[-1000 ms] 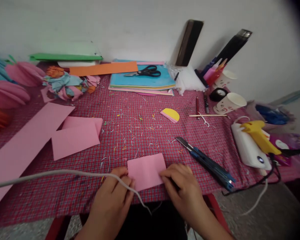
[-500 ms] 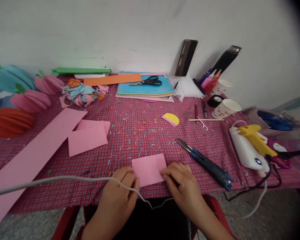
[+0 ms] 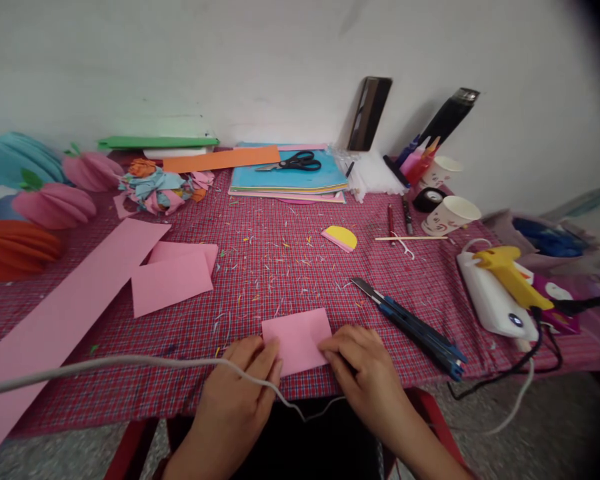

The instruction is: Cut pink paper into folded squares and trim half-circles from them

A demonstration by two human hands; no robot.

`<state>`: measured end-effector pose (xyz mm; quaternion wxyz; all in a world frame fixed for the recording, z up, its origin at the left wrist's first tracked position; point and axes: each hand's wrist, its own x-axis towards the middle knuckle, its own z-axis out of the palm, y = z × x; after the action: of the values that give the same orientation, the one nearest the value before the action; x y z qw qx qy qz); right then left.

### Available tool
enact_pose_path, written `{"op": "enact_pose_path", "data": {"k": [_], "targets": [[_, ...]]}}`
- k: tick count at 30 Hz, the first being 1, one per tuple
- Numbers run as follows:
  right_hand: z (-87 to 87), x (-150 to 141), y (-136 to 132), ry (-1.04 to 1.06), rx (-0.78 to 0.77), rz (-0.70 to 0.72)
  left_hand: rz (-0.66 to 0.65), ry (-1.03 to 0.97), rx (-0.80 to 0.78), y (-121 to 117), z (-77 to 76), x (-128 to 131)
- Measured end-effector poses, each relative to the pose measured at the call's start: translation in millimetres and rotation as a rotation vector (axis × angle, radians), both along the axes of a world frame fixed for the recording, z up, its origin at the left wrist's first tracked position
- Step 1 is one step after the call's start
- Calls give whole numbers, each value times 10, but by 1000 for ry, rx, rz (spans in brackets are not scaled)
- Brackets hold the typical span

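Observation:
A small pink paper rectangle [image 3: 300, 337] lies at the table's front edge between my hands. My left hand [image 3: 240, 387] grips its left side, fingertips resting on the paper. At the right edge, my right hand [image 3: 363, 367] pinches the sheet between thumb and fingers. A white cable [image 3: 180, 363] runs across the back of my left hand. To the right of my right hand lies a blue and black utility knife [image 3: 410, 327] with its blade out. Two more pink paper pieces [image 3: 173, 283] overlap to the left, beside a long pink paper strip [image 3: 75, 307].
Scissors [image 3: 300, 161] lie on stacked coloured paper [image 3: 285, 179] at the back. A yellow glue gun [image 3: 513, 277] rests on a white power bank [image 3: 495, 297] at right. Paper pumpkins [image 3: 55, 203] stand at left. Paper cups [image 3: 450, 217], a yellow half-circle [image 3: 341, 237] and scraps lie farther back.
My left fingers have shifted slightly farther onto the pink paper. My right hand keeps its grip at the right edge. The view has moved very slightly.

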<state>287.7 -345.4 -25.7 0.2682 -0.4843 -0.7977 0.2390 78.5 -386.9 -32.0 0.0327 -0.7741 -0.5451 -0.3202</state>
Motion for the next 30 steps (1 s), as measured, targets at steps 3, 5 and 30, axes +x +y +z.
{"op": "enact_pose_path", "data": {"k": [3, 5, 30], "targets": [[-14, 3, 0, 7, -2, 9, -41, 57, 4, 23, 30, -3], [-24, 5, 1, 10, -3, 13, -54, 93, -4, 42, 50, -3], [-31, -6, 12, -43, -9, 2, -246, 346, -22, 104, -108, -110]]}}
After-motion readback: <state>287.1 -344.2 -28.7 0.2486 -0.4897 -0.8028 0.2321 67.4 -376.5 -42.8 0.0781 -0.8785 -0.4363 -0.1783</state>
